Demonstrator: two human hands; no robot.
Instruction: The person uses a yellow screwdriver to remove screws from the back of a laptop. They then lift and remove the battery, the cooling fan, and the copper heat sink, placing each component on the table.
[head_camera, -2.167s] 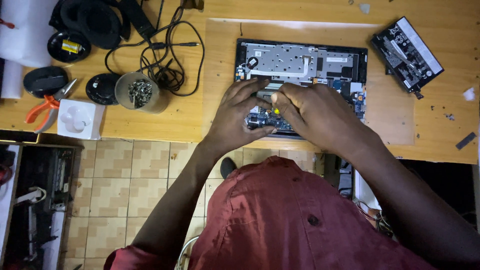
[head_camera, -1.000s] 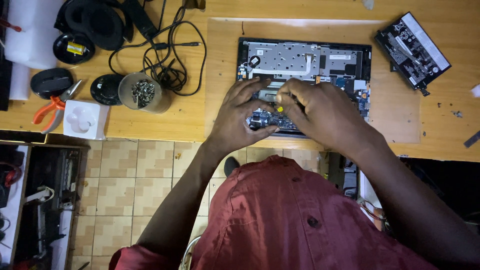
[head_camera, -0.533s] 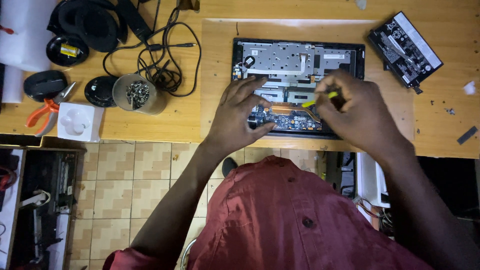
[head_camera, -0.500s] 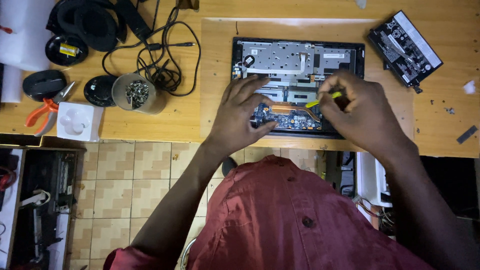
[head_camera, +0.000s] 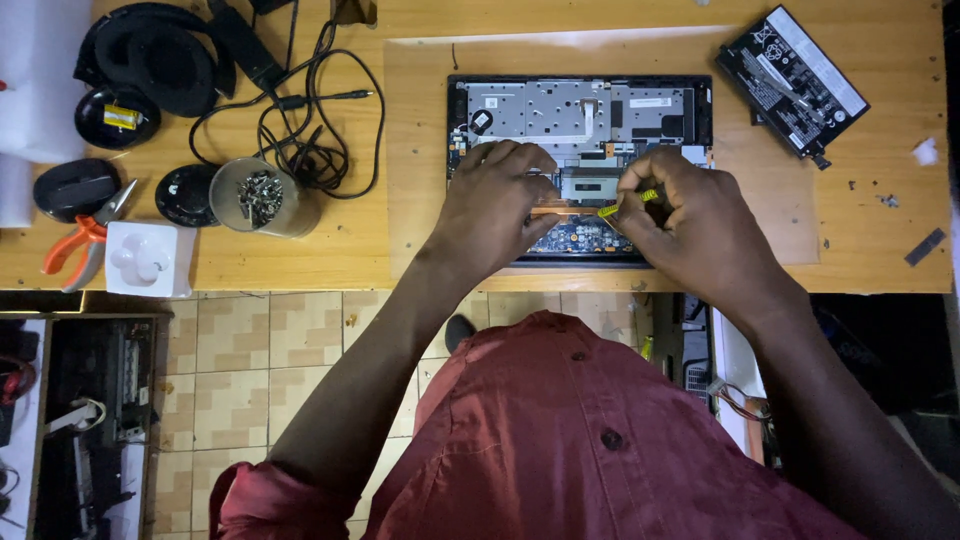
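Here, right hand (head_camera: 700, 225) clenched around a small yellow-handled screwdriver (head_camera: 628, 203), tip down on the opened laptop (head_camera: 580, 110) at upper centre of the frame. Left hand (head_camera: 492, 210) flat, fingers spread, pressing the laptop's internals, grasping nothing. Farther out on the worktop (head_camera: 880, 240): removed battery pack (head_camera: 792, 80) upper right, cup of screws (head_camera: 262, 196) and orange pliers (head_camera: 78, 240) at left.

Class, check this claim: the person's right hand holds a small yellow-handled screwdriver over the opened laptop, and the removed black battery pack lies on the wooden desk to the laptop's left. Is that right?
Not quite. In the head view the removed black battery pack lies to the right of the opened laptop, at the wooden desk's far corner. The right hand does hold the small yellow-handled screwdriver over the laptop.
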